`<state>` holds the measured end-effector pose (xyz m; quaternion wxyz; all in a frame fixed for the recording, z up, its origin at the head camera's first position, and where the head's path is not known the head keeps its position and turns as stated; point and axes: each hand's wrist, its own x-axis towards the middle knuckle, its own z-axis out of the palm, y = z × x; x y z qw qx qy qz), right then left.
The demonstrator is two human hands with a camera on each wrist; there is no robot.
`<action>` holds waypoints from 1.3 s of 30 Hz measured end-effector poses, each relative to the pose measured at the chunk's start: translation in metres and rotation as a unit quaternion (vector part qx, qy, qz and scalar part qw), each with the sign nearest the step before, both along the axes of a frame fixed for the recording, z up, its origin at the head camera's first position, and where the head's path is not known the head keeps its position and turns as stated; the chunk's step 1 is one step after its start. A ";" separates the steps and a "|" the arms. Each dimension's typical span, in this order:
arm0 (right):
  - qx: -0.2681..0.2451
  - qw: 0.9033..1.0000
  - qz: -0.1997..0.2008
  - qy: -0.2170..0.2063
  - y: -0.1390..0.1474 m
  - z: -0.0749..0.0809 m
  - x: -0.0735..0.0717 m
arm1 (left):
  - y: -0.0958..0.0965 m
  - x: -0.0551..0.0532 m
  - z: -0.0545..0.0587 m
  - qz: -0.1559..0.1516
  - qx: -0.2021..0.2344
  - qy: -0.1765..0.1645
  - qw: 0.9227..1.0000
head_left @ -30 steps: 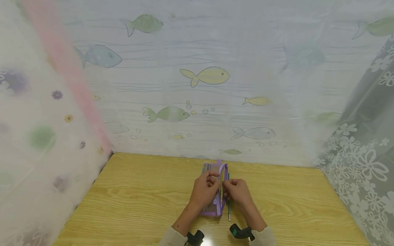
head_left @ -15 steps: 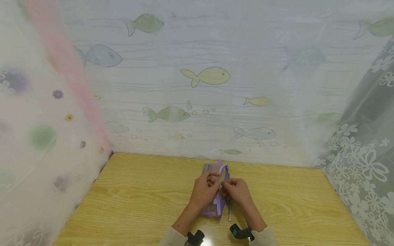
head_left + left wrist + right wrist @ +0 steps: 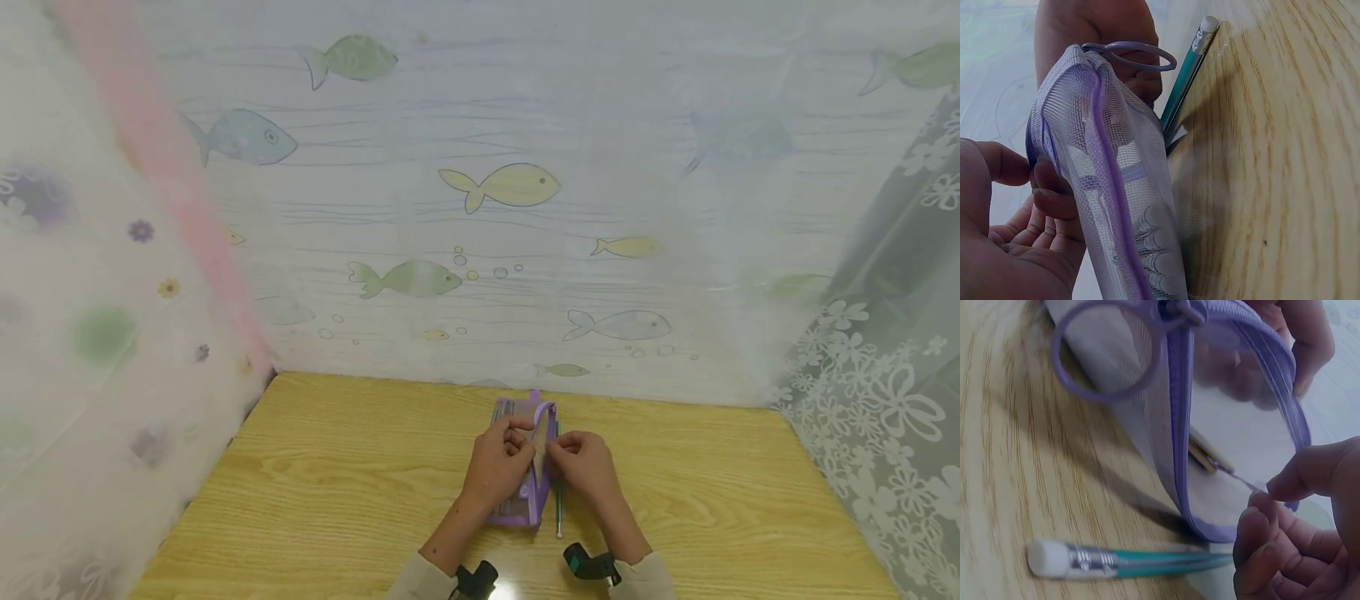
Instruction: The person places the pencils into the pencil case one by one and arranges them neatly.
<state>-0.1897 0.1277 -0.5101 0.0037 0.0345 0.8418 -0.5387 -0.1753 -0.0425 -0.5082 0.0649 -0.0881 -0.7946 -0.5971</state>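
Observation:
A purple-edged mesh pencil case (image 3: pixel 517 522) lies with its long side toward the person, its zip mouth gaping. My left hand (image 3: pixel 498 462) pinches the zip edge of the mouth between thumb and finger, plain in the left wrist view (image 3: pixel 1035 244). Inside the mouth show the ends of yellow pencils (image 3: pixel 1207 456). At the opening, my right hand (image 3: pixel 585 462) has thumb and fingertips close together over the lower rim; I cannot tell whether they pinch anything. Beside the case on the table lies a teal pencil (image 3: pixel 1160 562) with a white eraser.
A round purple zip pull (image 3: pixel 1057 353) hangs off the near end of the case. White round-ended items (image 3: pixel 1157 240) show through the mesh. The wood-grain table (image 3: pixel 360 467) ends at a fish-print curtain (image 3: pixel 495 275). Each wrist wears a black camera (image 3: pixel 588 562).
A yellow pencil seen along the mouth one second ago has gone down into the case. My right hand has since drawn back slightly to the right; my left hand stays put.

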 end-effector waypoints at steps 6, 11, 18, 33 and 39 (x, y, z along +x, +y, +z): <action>0.062 0.998 -0.001 0.022 0.006 0.001 -0.001 | 0.000 -0.002 -0.001 -0.001 -0.001 0.000 1.000; 0.092 0.995 -0.001 0.023 0.009 0.000 -0.001 | 0.001 -0.002 -0.001 -0.004 0.003 -0.001 1.000; 0.126 0.992 0.000 0.020 0.013 -0.002 0.001 | 0.000 -0.002 -0.002 -0.009 0.010 -0.004 1.000; 0.186 0.982 0.001 -0.008 0.016 -0.001 0.005 | 0.000 -0.001 -0.002 -0.012 0.010 -0.008 1.000; 0.211 0.977 0.009 -0.027 0.015 -0.002 0.006 | -0.001 0.000 -0.002 -0.012 0.008 -0.016 1.000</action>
